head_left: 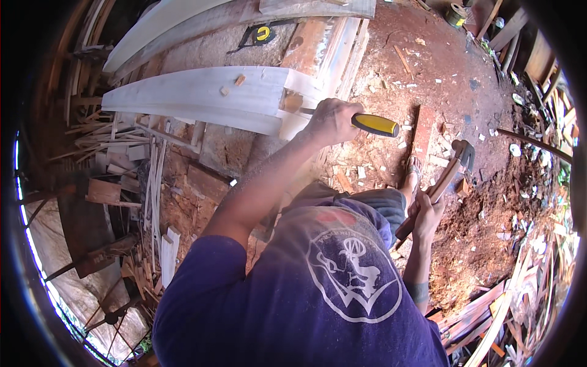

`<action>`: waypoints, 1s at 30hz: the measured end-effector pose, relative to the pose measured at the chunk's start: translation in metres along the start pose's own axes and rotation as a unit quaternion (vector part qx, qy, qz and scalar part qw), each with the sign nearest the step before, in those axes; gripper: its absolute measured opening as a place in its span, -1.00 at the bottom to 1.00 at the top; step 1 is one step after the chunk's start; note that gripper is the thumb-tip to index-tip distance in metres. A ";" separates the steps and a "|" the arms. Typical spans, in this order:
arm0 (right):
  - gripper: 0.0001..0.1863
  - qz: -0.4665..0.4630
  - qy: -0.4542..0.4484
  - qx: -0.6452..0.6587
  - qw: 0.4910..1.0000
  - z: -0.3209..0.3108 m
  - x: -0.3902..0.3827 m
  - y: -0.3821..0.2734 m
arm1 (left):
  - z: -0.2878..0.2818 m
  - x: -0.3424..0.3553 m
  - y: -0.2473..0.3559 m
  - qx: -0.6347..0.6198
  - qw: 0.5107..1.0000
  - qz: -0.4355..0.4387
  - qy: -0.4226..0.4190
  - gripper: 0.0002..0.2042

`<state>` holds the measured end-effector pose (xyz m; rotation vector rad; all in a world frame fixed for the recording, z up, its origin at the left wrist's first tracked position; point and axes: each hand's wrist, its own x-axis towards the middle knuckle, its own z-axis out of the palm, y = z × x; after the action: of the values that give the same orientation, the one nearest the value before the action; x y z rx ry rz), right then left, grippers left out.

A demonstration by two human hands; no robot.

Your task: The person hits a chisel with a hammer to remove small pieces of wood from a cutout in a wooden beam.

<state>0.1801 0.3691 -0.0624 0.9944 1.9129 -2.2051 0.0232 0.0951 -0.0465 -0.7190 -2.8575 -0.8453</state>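
My left hand [333, 121] is closed around a chisel [376, 125] with a yellow and black handle. Its blade points left, at the near right end of a long pale wooden board [202, 95], where the wood looks cut into. Whether the blade tip touches the wood I cannot tell. Lower on the right, my right hand [428, 211] grips the wooden handle of a hammer [449, 171], its metal head up and away from the board. Two small wood chips [239, 80] lie on the board's top.
Beyond the board lie a yellow and black tape measure [263, 33] and another curved pale board [165, 24]. Scrap sticks [101, 137] are heaped on the left. Offcuts [477, 318] pile at lower right. Chips and sawdust cover the reddish floor [422, 61]. A bare foot [413, 174] shows near the hammer.
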 end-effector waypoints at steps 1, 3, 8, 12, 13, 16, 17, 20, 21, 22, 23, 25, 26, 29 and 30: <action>-0.84 0.000 0.001 0.000 1.000 -0.001 0.001 0.000 | 0.001 0.002 0.001 0.005 1.000 -0.003 -0.003 -0.86; -0.84 -0.027 0.011 -0.008 1.000 -0.007 0.003 0.000 | 0.003 0.003 0.001 0.007 1.000 -0.005 -0.009 -0.87; -0.96 -0.134 0.071 0.004 0.988 -0.030 0.004 -0.031 | -0.001 0.004 0.002 0.008 1.000 -0.020 -0.002 -0.87; -0.89 -0.279 0.133 0.167 0.936 -0.017 0.002 -0.061 | -0.001 0.005 0.004 -0.019 0.999 -0.032 0.008 -0.90; -0.87 -0.319 0.099 0.177 0.926 -0.006 0.001 -0.044 | 0.000 0.006 0.003 -0.013 0.999 -0.034 -0.001 -0.91; -0.93 -0.278 -0.031 -0.246 0.928 0.043 -0.009 0.024 | -0.002 0.013 0.008 -0.004 0.999 -0.038 -0.022 -0.90; -0.94 -0.209 -0.070 -0.242 0.945 0.047 -0.014 0.011 | -0.002 0.010 0.008 -0.001 0.998 -0.048 -0.037 -0.90; -0.92 -0.146 -0.068 -0.158 0.974 0.010 0.003 -0.004 | 0.005 -0.002 -0.006 0.010 0.998 -0.044 -0.042 -0.90; -0.89 -0.171 -0.020 -0.126 0.977 -0.012 0.008 -0.019 | 0.005 -0.002 -0.006 0.008 0.998 -0.048 -0.041 -0.90; -0.87 -0.198 0.036 -0.085 0.976 -0.030 0.009 -0.041 | 0.003 -0.001 -0.004 0.015 0.997 -0.049 -0.050 -0.90; -0.90 -0.216 0.158 0.012 0.963 -0.035 0.008 -0.059 | 0.003 0.000 -0.002 0.020 0.997 -0.047 -0.061 -0.90; -0.90 -0.284 0.155 0.202 0.924 -0.043 0.009 -0.067 | 0.005 -0.004 -0.005 0.019 0.997 -0.051 -0.061 -0.90; -0.90 -0.307 0.152 0.148 0.928 -0.023 0.003 -0.051 | 0.005 0.002 -0.003 0.016 0.997 -0.042 -0.061 -0.90; -0.95 -0.236 0.009 -0.092 0.967 0.025 0.000 0.036 | 0.001 0.008 0.003 0.038 0.996 -0.022 -0.072 -0.84; -0.96 -0.165 -0.073 -0.175 0.968 0.042 -0.010 0.017 | 0.002 0.000 -0.002 0.037 0.996 -0.020 -0.078 -0.84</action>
<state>0.1783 0.3239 -0.0711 0.4749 2.4212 -1.9071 0.0227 0.0945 -0.0490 -0.7539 -3.0328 -0.7128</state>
